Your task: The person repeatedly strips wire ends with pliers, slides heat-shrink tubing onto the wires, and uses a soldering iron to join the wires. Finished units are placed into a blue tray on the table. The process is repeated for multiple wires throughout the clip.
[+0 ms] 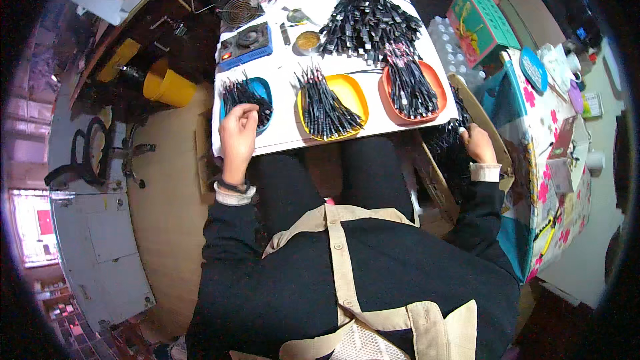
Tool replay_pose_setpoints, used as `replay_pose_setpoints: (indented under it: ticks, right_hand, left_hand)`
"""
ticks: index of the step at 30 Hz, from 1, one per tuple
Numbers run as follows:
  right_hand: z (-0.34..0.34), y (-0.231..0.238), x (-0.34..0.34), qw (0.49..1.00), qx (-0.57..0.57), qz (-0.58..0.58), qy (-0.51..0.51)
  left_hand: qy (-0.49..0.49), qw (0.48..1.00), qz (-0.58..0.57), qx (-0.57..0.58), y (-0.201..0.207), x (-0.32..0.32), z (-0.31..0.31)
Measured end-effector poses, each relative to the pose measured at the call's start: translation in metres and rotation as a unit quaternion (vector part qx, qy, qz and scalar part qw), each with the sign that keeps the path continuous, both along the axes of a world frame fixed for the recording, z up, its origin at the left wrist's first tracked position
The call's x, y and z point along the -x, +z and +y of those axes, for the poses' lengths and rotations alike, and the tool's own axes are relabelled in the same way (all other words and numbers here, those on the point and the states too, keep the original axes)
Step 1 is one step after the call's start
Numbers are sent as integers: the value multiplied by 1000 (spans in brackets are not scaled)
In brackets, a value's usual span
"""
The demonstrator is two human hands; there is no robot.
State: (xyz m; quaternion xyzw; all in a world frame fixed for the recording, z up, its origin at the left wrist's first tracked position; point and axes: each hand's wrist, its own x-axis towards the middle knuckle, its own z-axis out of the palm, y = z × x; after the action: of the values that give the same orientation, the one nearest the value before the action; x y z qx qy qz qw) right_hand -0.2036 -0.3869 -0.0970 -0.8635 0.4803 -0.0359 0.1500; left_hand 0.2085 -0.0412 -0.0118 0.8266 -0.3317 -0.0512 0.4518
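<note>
the bundle of short black wires [245, 97] lies in the blue oval plastic tray [261, 87] at the left front of the white table [287, 135]; my left hand [239, 132] rests on it, fingers curled together pinching a few wires. my right hand [479, 143] reaches into a black wire heap [448, 150] beside the table, its fingers hidden. yellow tray [352, 93] and orange tray [433, 83] sit further right

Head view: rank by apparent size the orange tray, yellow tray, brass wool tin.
1-2. orange tray and yellow tray: look alike, no clear rank.
3. brass wool tin: clearly smallest, though it sits farther back.
</note>
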Motion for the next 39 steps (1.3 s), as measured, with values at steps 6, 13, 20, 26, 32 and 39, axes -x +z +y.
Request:
replay_pose_setpoints:
  ticks: [6,13,20,26,32,39]
  right_hand:
    - [37,54,-20,988,90,-112,-55]
    - [119,109,-123,950,-55,-280,128]
    - [128,75,-247,951,-46,-208,226]
    - [131,62,-272,959,-29,-173,222]
    - [134,57,-270,958,-34,-190,213]
    - [125,52,-269,945,-118,-216,217]
  left_hand:
    - [85,959,-202,-179,-6,-72,-55]
    - [131,938,-188,-259,-23,-91,-72]
    - [144,983,-68,-88,-44,-114,-65]
    - [123,989,-39,73,-34,-106,-47]
    - [126,984,-87,85,-6,-88,-36]
    - [77,959,-146,228,24,-70,-15]
